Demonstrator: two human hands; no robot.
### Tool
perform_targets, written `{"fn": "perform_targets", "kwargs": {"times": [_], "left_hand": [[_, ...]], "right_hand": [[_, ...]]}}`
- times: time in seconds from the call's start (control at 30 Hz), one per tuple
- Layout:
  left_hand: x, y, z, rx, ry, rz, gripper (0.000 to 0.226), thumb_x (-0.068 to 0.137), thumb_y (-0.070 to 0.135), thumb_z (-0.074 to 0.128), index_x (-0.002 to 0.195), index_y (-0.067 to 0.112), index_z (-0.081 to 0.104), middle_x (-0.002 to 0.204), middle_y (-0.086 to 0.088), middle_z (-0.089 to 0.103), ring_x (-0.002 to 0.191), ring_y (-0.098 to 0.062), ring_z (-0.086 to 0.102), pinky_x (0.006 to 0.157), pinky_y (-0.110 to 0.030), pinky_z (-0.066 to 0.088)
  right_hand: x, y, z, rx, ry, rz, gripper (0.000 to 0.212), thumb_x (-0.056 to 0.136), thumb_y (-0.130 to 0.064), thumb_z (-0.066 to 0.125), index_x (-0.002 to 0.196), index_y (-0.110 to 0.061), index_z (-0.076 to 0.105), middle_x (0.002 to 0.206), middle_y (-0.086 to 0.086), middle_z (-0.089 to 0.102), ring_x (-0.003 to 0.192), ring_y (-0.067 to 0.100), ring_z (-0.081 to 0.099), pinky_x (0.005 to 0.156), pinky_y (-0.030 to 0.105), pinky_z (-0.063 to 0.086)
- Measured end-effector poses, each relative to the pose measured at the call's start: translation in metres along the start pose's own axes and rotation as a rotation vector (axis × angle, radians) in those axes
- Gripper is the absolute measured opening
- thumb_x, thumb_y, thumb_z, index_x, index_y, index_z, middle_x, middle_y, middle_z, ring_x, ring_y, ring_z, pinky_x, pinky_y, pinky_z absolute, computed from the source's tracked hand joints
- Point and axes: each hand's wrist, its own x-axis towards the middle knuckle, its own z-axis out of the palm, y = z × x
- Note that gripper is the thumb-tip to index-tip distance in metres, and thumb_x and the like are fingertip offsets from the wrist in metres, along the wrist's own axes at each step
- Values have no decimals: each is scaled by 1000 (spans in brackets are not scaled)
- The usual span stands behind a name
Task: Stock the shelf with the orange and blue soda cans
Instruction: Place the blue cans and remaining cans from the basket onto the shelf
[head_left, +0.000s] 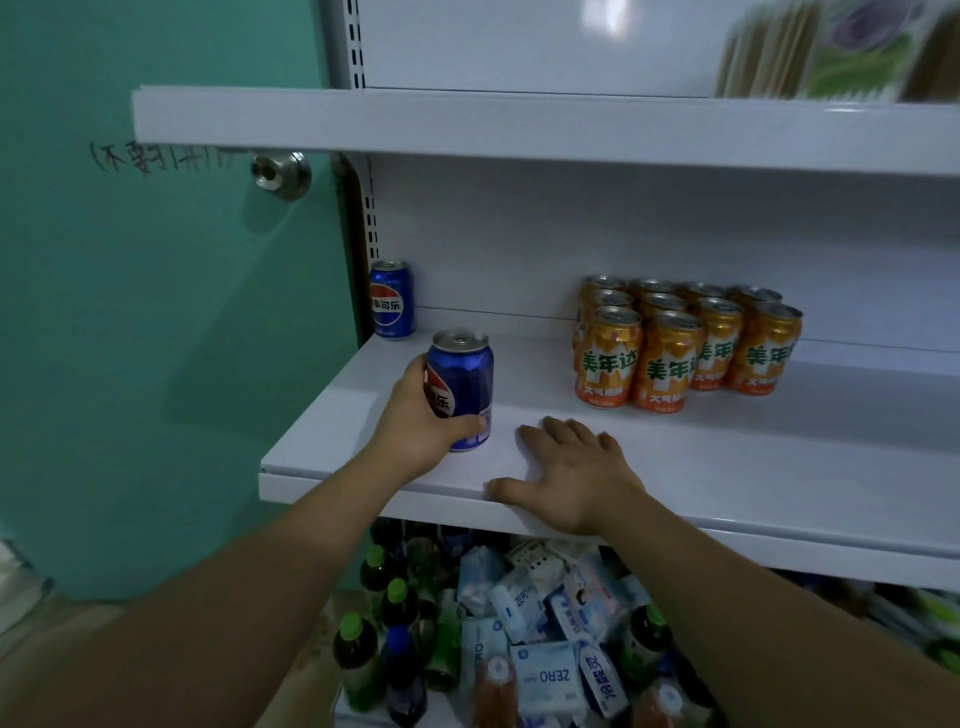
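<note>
Orange aluminium soda cans (685, 343) already stand grouped centre-right on the white metal shelf (727, 452); one blue aluminium soda can (392, 299) sits back-left. The left hand (415, 421) grips a second blue can (461, 389); the right hand (571, 467) rests flat, holding nothing.

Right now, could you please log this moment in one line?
left hand grips upright blue soda can | right hand flat on white metal shelf | orange soda cans grouped right

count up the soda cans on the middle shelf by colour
orange cans: 10 that show, in a block at the right
blue cans: 2, one at the back left, one gripped by the left hand
total: 12
</note>
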Motion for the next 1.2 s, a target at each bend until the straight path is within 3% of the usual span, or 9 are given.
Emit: {"fn": "perform_targets", "kwargs": {"times": [0.1,0.23,0.43,0.57,0.7,0.83,1.03,1.13,1.2], "left_hand": [[8,0,6,-5,2,-12,100,59,19,88,140,25,30,129,-1,53,115,-20,54,100,-41,46],[23,0,8,27,39,-26,88,67,10,84,138,17,33,125,-3,52,113,-21,52,95,-34,45],[79,-26,4,122,203,-17,90,42,51,78,121,18,51,114,-6,60,102,-25,61,91,-48,53],[96,-19,0,128,238,34,99,63,21,83,143,25,27,129,-6,55,114,-26,56,98,-45,47],[115,-20,3,270,289,42,109,71,25,81,151,27,7,139,-12,42,124,-33,46,103,-49,41],[133,-32,0,398,324,83,104,74,40,76,152,23,9,143,-15,31,129,-35,37,104,-52,38],[139,-40,-7,212,253,136,71,78,16,74,137,17,36,129,-4,56,115,-20,53,91,-27,38],[148,-44,-11,295,284,154,72,72,23,79,133,14,43,132,-6,53,121,-23,49,99,-36,41],[156,-47,-12,390,331,158,88,70,32,81,143,16,35,147,-15,35,136,-34,31,111,-48,31]], "right_hand": [[0,0,0,6,-1,1,92,78,-85,30,151,-31,19,160,2,14,145,23,11,116,51,11],[0,0,1,18,-4,3,91,78,-84,31,151,-31,18,161,2,12,146,23,9,117,51,9],[1,2,2,57,-23,11,92,77,-85,31,152,-34,12,162,-1,5,148,20,2,118,47,2],[-1,1,0,62,-32,7,93,78,-85,30,153,-34,9,162,-4,1,148,17,-1,118,45,0],[-1,1,-1,57,-33,1,92,78,-85,30,153,-35,8,162,-6,0,147,15,-2,119,44,0],[0,2,0,68,-49,13,94,77,-86,29,153,-35,5,162,-7,-3,147,15,-6,119,45,-2],[0,1,2,54,-55,29,94,76,-87,26,153,-37,3,162,-7,-6,147,15,-9,119,46,-4],[1,0,3,60,-79,62,95,73,-89,18,152,-39,-2,162,-6,-11,147,19,-15,118,50,-7],[1,-1,3,56,-81,72,95,73,-90,16,152,-40,-4,162,-6,-12,147,19,-15,118,51,-7]]}}
